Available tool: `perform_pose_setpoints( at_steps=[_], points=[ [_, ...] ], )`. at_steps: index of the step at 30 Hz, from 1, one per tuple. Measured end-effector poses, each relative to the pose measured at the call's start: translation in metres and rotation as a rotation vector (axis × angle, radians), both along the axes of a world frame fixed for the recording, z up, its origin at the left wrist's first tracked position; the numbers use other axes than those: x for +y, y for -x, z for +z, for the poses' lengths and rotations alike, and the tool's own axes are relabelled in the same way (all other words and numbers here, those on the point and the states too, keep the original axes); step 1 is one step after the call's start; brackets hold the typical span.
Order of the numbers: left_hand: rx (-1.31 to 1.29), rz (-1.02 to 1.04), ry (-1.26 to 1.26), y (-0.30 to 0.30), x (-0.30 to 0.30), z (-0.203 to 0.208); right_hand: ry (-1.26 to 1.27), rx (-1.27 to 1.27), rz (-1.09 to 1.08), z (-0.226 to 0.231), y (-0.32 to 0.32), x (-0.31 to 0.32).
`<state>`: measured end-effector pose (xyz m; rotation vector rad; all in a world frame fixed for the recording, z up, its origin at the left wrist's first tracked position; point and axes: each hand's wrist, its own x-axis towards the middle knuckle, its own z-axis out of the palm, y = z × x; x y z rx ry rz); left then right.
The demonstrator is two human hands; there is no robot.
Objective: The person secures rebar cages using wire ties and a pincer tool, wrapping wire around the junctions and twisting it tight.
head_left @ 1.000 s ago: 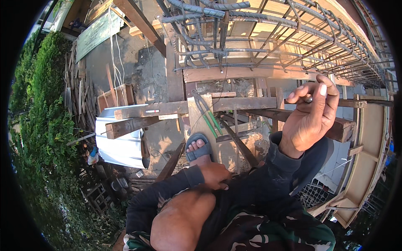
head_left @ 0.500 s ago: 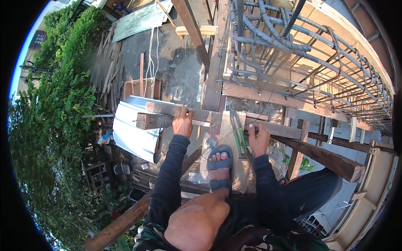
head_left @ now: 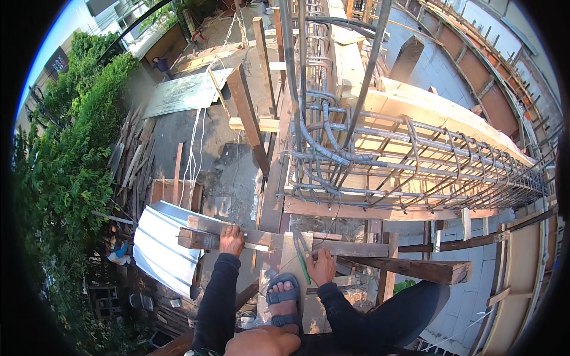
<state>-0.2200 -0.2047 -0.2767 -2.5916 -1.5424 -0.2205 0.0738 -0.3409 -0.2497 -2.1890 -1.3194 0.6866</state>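
My left hand (head_left: 231, 240) is closed over a rough wooden beam (head_left: 205, 225) that lies crosswise in front of me, its fingers curled over the top. My right hand (head_left: 320, 266) is at the beam's right part (head_left: 362, 249) with its fingers bent together; what they pinch, if anything, is hidden. Just left of those fingers is a hand tool with green grips (head_left: 304, 270) and grey metal arms, on an upright-running plank (head_left: 289, 248). My sandalled foot (head_left: 284, 296) stands on that plank, between my two arms.
A rebar cage (head_left: 415, 154) in wooden formwork (head_left: 380, 207) spans the right side. A timber with a cut end (head_left: 427, 270) juts out by my right knee. White corrugated sheeting (head_left: 166, 243) lies below on the left. Wooden posts (head_left: 246, 118) rise ahead. Far below, a person (head_left: 161, 66) is near the ground.
The view has tilted up and shifted, so the beam, hands and foot sit lower and further left in the picture. My left hand stays on the beam; my right hand remains beside the green-gripped tool.
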Motion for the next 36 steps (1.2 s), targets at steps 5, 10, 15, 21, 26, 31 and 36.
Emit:
perform_pose_setpoints(
  at_steps=[5,10,15,21,26,31,36],
  points=[
    [-0.457,0.109,-0.053,-0.048,-0.002,0.089,-0.02,-0.091,0.096,0.005,0.018,-0.005],
    [-0.953,-0.007,-0.136,-0.112,0.003,0.212,0.028,-0.109,0.197,0.006,0.019,-0.014],
    [-1.194,-0.256,-0.189,-0.134,-0.025,0.31,0.115,-0.062,0.231,0.017,0.03,-0.022],
    [-1.13,-0.398,-0.416,-0.129,-0.074,0.376,0.16,0.052,0.202,0.015,0.041,-0.026],
    [-1.349,-0.335,-0.827,-0.156,-0.075,0.385,0.06,-0.047,0.147,-0.015,0.032,-0.03],
    [-1.204,-0.29,-0.994,-0.152,-0.082,0.383,0.094,-0.008,0.183,-0.011,0.043,-0.031],
    [-1.107,-0.41,-1.018,-0.14,-0.084,0.369,0.061,0.004,0.162,-0.017,0.037,-0.031]
  ],
)
